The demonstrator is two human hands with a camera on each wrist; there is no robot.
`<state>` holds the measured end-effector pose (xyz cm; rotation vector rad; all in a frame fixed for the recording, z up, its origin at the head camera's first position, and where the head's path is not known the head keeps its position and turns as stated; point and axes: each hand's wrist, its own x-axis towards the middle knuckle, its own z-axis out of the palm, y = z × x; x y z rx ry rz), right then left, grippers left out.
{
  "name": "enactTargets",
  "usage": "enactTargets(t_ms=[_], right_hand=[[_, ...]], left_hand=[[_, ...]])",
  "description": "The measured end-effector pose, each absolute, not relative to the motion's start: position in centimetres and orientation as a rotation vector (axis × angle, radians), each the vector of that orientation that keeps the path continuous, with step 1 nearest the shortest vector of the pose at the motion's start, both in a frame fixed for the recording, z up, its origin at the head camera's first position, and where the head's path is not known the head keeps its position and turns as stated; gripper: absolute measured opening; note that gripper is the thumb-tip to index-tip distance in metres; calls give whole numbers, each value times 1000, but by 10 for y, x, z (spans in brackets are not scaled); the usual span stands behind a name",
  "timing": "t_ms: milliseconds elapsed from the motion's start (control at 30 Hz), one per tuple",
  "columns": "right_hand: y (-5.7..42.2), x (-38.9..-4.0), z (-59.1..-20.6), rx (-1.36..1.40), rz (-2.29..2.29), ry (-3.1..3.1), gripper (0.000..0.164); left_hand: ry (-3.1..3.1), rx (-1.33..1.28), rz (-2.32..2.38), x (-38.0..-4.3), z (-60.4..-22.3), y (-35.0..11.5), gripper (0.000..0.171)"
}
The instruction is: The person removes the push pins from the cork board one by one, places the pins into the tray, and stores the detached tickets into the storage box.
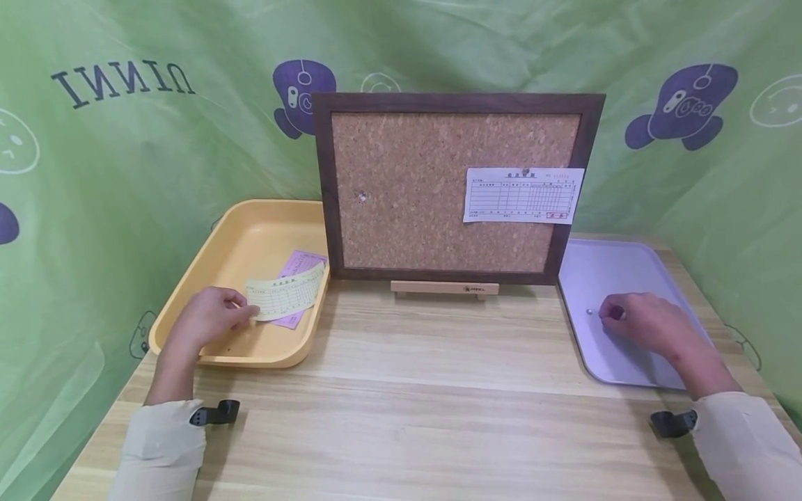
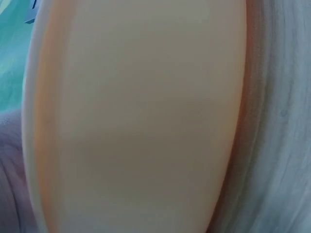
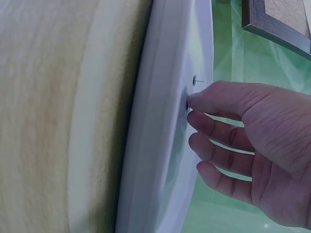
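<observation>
My left hand (image 1: 209, 316) pinches the lower left edge of a yellow receipt slip (image 1: 285, 296) between thumb and fingers. Part of a pink slip (image 1: 289, 319) shows beneath it in the yellow tray (image 1: 182, 296). Over the purple tray (image 1: 617, 268), my right hand (image 1: 648, 320) has thumb and index finger brought together on a small thumbtack (image 3: 188, 106), mostly hidden by the fingertips. A second thumbtack (image 3: 195, 80) lies beside them, point out. In the left wrist view only the tray wall and a bit of the hand (image 2: 10, 170) appear.
A framed cork board (image 1: 438, 195) stands at the back on a wooden stand (image 1: 445, 287). A white receipt slip (image 1: 523, 198) is pinned at its right side, overlapping the frame. A small pale mark (image 1: 363, 197) shows on the cork's left. Green printed cloth (image 1: 470, 49) hangs behind.
</observation>
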<state>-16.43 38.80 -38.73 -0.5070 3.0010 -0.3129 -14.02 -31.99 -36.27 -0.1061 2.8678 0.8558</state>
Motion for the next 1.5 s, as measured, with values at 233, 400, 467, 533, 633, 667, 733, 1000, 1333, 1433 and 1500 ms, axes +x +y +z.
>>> enactTargets(t_ms=[233, 400, 467, 533, 633, 667, 733, 1000, 1333, 1433, 1500], right_hand=[[390, -162, -383, -524, -333, 3005, 4], [388, -163, -379, -490, -340, 3002, 4], [387, -163, -377, -476, -339, 2998, 5], [385, -163, -375, -470, -343, 2998, 7], [382, -162, -372, -501, -356, 3024, 8], [380, -162, -371, -518, -366, 3034, 8], [377, -162, -368, -554, -380, 3061, 9], [367, -161, -357, -638, -431, 3156, 12], [344, -160, -342, -762, -411, 3287, 16], [335, -163, -337, -812, -392, 3321, 16], [330, -165, -333, -855, -383, 3353, 16]], left_hand=[[2892, -79, 740, -136, -353, -313, 34], [2925, -27, 681, -134, -342, -303, 34], [2953, -7, 663, -132, -338, -297, 35], [2994, 25, 645, -129, -334, -289, 34], [3050, 83, 634, -126, -328, -276, 32], [3069, 104, 632, -125, -327, -271, 32], [3090, 139, 652, -123, -324, -262, 30], [3160, 283, 755, -123, -319, -227, 21], [3301, 679, 915, -140, -324, -182, 15], [3308, 770, 989, -143, -326, -169, 14], [3299, 817, 1035, -146, -327, -159, 14]])
